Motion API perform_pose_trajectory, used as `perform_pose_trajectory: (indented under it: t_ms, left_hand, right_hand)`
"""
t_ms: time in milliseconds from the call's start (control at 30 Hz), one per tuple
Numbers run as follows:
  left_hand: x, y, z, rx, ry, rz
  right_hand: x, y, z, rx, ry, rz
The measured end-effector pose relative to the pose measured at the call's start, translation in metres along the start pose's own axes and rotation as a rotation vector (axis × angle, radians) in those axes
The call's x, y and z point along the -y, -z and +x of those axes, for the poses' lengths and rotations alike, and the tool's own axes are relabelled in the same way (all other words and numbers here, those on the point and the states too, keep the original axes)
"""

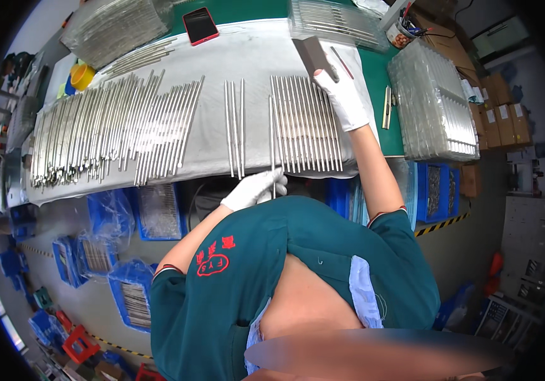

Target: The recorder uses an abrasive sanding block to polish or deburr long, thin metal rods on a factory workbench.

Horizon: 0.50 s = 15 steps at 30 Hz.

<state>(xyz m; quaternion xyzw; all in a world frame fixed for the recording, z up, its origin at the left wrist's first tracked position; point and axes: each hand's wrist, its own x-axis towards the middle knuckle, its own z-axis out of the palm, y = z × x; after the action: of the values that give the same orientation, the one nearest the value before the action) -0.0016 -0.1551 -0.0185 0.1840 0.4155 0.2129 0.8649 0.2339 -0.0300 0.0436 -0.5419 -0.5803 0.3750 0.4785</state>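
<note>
My left hand [255, 190], in a white glove, is closed around the lower end of a thin metal rod [272, 140] at the table's near edge. The rod points away from me, beside the left end of a neat row of similar rods [307, 124]. At the far right of that row, my right hand [343, 98] wears a white glove with a bare thumb tip. It grips a dark grey-brown rectangular block [311, 54]; its fingers are partly hidden behind it. Three separate rods [234, 127] lie left of the held one.
A large spread of metal rods [95, 127] covers the table's left side. At the back are a red-edged phone [201, 26] and clear plastic trays [336, 24]. More stacked trays [434, 101] stand at the right. Blue crates [130, 295] sit on the floor.
</note>
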Motion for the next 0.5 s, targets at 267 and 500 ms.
perform_pose_trajectory:
  t_ms: [267,500]
  left_hand:
    - [0.012,0.005,0.009,-0.059,-0.007,0.268]
    - [0.01,0.003,0.006,-0.089,-0.018,0.512]
  right_hand:
    - [-0.01,-0.002,-0.004,0.12,0.314,-0.608]
    - [0.007,-0.019,-0.014,0.351,0.505,-0.861]
